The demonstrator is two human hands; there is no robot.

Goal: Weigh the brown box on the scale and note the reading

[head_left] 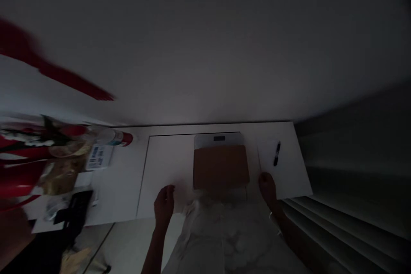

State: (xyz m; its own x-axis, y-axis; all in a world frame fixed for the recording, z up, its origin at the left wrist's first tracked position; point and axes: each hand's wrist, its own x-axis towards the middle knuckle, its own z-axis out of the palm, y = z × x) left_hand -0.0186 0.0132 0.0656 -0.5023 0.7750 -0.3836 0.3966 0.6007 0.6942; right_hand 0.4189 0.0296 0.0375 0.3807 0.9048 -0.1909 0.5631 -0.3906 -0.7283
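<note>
The picture is dim. My left hand (164, 204) rests at the near edge of a white table (128, 180), fingers curled loosely, nothing visible in it. My right hand (267, 188) lies at the near edge too, right of a brown cardboard sheet (221, 166); its fingers look folded under. The cardboard lies on a grey scale (219, 139) with a small dark display. A black pen (276, 153) lies on white paper (272, 158) beyond my right hand. A large white mat (167, 167) covers the table's middle.
At the left stand a bottle with a red cap (118, 138), a labelled packet (99, 156), jars, red items and a black object (75, 212). A red blurred shape (58, 72) crosses the wall. Slatted blinds (337, 222) run along the right.
</note>
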